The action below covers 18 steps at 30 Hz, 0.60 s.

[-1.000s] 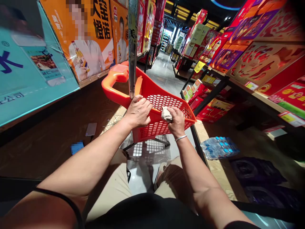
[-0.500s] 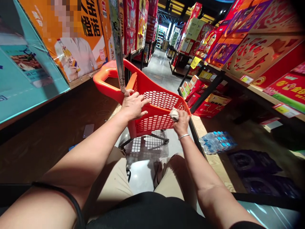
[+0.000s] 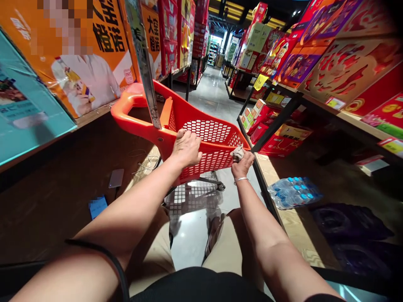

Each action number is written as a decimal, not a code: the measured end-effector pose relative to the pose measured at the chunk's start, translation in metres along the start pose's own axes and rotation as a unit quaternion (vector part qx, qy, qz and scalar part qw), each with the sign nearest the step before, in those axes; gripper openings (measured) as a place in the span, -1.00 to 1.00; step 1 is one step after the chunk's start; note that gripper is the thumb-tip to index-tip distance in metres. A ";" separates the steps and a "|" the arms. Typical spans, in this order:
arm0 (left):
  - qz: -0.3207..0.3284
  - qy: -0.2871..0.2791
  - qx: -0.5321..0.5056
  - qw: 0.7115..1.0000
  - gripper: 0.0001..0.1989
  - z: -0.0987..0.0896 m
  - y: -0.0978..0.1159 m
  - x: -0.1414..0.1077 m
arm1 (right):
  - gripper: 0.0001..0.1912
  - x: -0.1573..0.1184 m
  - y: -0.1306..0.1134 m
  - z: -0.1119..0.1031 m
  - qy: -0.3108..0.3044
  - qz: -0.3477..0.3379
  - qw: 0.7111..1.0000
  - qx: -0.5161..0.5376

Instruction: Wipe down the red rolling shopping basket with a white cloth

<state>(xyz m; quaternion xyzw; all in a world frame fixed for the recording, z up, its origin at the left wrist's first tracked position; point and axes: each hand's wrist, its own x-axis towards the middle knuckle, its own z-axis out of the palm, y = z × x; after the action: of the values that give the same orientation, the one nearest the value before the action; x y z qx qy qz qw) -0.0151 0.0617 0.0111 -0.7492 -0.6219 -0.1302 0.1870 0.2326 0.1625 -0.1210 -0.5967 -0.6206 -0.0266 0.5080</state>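
A red plastic shopping cart (image 3: 201,147) with honeycomb-holed sides stands crosswise in front of me, its looped handle to the left. My left hand (image 3: 188,147) is closed over the near upper rim, close to the handle end. In my right hand (image 3: 243,164), at the basket's far right end, is a crumpled greyish-white cloth (image 3: 237,153), pressed against the rim. A bracelet circles my right wrist. A worn metal post (image 3: 143,63) rises in front of the cart's handle end.
Shelves with orange drink cartons (image 3: 85,58) line the left side; red gift boxes (image 3: 362,63) fill the right. Shrink-wrapped water bottles (image 3: 294,192) lie on the lower right shelf. A blue-screened phone (image 3: 98,207) and a pale flat device (image 3: 116,178) lie at lower left. The aisle (image 3: 208,84) runs ahead.
My left hand has slid right along the rim, its fingers now curled over it. My right hand has shifted slightly right and down with the cloth. The view has turned slightly.
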 end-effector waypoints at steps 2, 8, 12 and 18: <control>0.004 0.008 -0.012 1.000 -0.67 0.004 -0.002 0.002 | -0.36 -0.006 -0.001 0.015 0.018 0.031 0.999 -0.001; 0.014 0.021 -0.013 1.000 -0.73 0.013 -0.012 0.014 | -0.38 -0.071 -0.021 0.044 -0.145 -0.017 0.989 -0.027; 0.021 0.024 -0.021 0.999 -0.73 0.018 -0.026 0.021 | -0.43 -0.064 -0.024 0.021 -0.189 -0.099 0.977 -0.022; 0.002 0.026 -0.044 0.999 -0.70 0.023 -0.038 0.022 | -0.50 0.008 -0.028 -0.023 -0.007 -0.241 0.969 -0.058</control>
<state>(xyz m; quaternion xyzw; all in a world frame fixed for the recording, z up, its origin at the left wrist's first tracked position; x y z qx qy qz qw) -0.0494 0.0976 0.0044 -0.7540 -0.6093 -0.1769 0.1701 0.2267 0.1454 -0.0890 -0.4582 -0.7470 -0.1804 0.4467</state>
